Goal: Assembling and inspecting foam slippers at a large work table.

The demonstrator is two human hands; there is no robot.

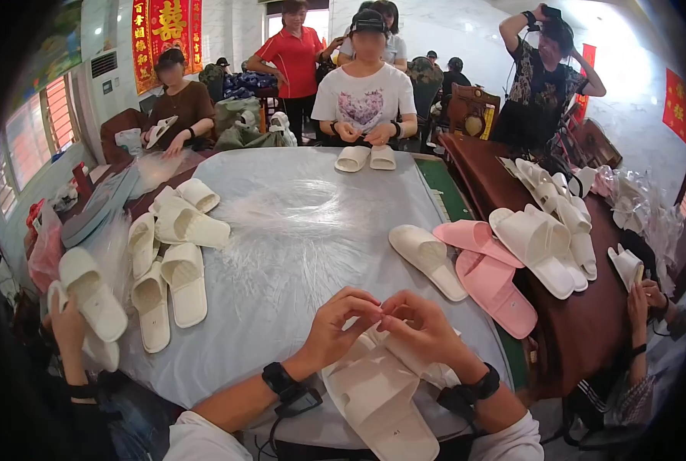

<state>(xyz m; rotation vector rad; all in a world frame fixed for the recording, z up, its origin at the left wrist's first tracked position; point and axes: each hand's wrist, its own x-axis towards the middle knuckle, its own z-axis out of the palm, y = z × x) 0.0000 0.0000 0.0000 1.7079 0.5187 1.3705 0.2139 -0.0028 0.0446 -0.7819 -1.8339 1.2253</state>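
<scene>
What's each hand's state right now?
Left hand: pinched closed over white slippers; can't tell if holding anything.
Right hand: pinched closed beside the left; can't tell if holding anything.

The head camera sits on the person's head, left of a side-by-side fisheye pair. It faces forward and down across the bench (243, 330). The left hand (344, 321) and right hand (427, 332) lie close, below centre; the far wall (458, 31) lies well back, along the top. Straight edges bend toward the dark rim.
</scene>
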